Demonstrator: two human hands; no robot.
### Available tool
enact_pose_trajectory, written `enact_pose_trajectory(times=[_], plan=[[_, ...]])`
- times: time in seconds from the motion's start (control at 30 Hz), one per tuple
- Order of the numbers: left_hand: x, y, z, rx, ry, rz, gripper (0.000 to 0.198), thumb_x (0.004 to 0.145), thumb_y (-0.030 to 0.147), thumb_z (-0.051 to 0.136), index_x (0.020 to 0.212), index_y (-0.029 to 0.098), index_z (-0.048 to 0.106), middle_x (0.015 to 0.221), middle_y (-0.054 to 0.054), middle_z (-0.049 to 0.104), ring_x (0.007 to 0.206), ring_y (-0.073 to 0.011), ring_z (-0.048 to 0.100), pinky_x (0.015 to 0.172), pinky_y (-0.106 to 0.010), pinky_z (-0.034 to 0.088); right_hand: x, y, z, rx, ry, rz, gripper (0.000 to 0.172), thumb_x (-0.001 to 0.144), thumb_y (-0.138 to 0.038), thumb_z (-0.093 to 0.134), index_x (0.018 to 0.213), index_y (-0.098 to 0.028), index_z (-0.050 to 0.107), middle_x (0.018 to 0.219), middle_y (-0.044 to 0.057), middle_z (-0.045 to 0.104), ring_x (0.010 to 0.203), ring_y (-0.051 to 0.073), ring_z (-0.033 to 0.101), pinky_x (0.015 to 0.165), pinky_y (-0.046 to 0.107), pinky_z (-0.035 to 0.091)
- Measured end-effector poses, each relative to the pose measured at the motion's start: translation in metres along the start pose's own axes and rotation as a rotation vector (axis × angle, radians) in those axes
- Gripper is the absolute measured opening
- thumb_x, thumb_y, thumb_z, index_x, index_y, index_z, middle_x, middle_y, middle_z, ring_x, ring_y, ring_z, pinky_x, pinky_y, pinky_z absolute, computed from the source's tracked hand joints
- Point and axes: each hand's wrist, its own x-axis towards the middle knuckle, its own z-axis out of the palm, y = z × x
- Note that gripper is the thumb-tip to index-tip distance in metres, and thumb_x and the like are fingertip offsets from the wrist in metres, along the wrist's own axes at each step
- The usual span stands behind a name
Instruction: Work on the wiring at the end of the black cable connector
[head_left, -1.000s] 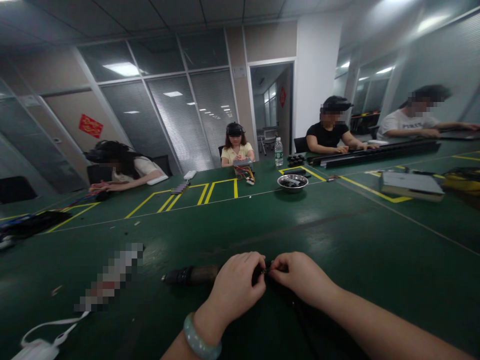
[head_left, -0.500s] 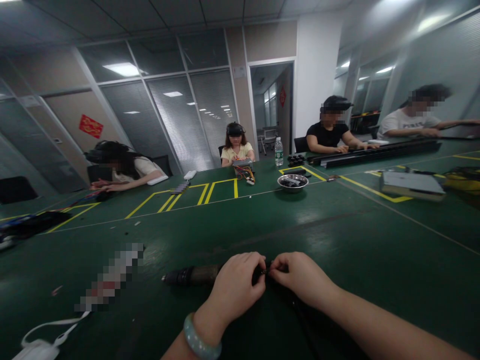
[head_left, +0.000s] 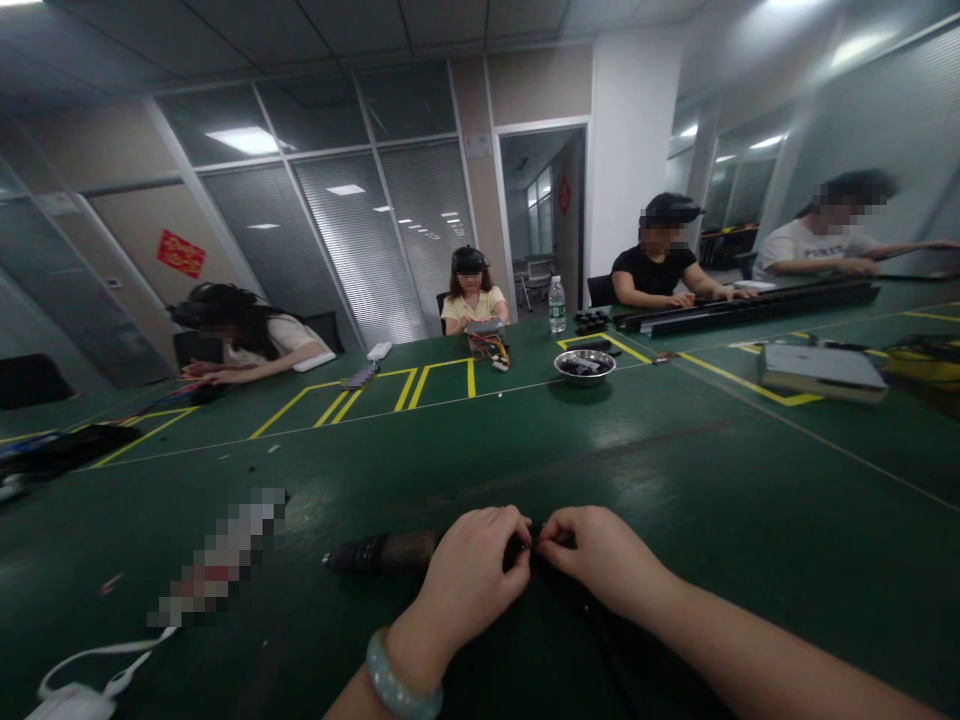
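Note:
My left hand, with a pale green bangle on the wrist, is closed, thumb and fingers pinched round something small and dark. Facing it almost fingertip to fingertip, my right hand is closed in a pinch at the same spot. What they hold is too small and dark to name. A power screwdriver with a black front end and a brownish body lies on the green table, its tip pointing left; my left hand hides its rear part. Below my right hand runs a long dark strip, hard to make out.
To the left lies a blurred-out strip with a white cord. Ahead stands a metal bowl of black parts, near a water bottle. A grey box sits at right. Several people work around the table.
Both my hands stay at nearly the same place, still pinched together, with only a slight shift of the fingers. The view has moved very slightly.

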Motion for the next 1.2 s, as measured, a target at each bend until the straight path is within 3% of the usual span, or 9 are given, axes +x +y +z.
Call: enact_pose_trajectory(times=[0.3,0.83,1.2], plan=[[0.002,0.0,-0.001,0.006,-0.009,0.058,0.011,0.083,0.016,0.056,0.09,0.025,0.059,0.099,0.002,0.065,0.094,-0.0186,0.059,0.088,-0.035,0.044,0.001,0.003,0.002,-0.011,0.007,-0.025,0.016,0.083,-0.028,0.058,0.084,-0.023,0.073,0.077,-0.001,0.072,0.068,0.015,0.063,0.063,0.023,0.041],[0.001,-0.009,0.004,-0.057,-0.035,0.029,0.011,0.084,0.019,0.062,0.093,0.026,0.061,0.107,0.003,0.065,0.102,-0.0186,0.058,0.092,-0.035,0.042,0.002,0.007,0.005,-0.036,0.0,-0.099,0.016,0.085,-0.027,0.058,0.086,-0.028,0.074,0.079,-0.003,0.072,0.072,0.015,0.062,0.063,0.022,0.038],[0.003,-0.01,0.003,-0.047,-0.046,0.025,0.009,0.085,0.02,0.063,0.092,0.026,0.062,0.106,0.004,0.066,0.102,-0.0179,0.058,0.093,-0.035,0.042,0.001,0.003,0.004,-0.007,0.006,-0.051,0.019,0.087,-0.032,0.057,0.082,-0.026,0.074,0.075,-0.002,0.071,0.066,0.014,0.061,0.058,0.022,0.035]])
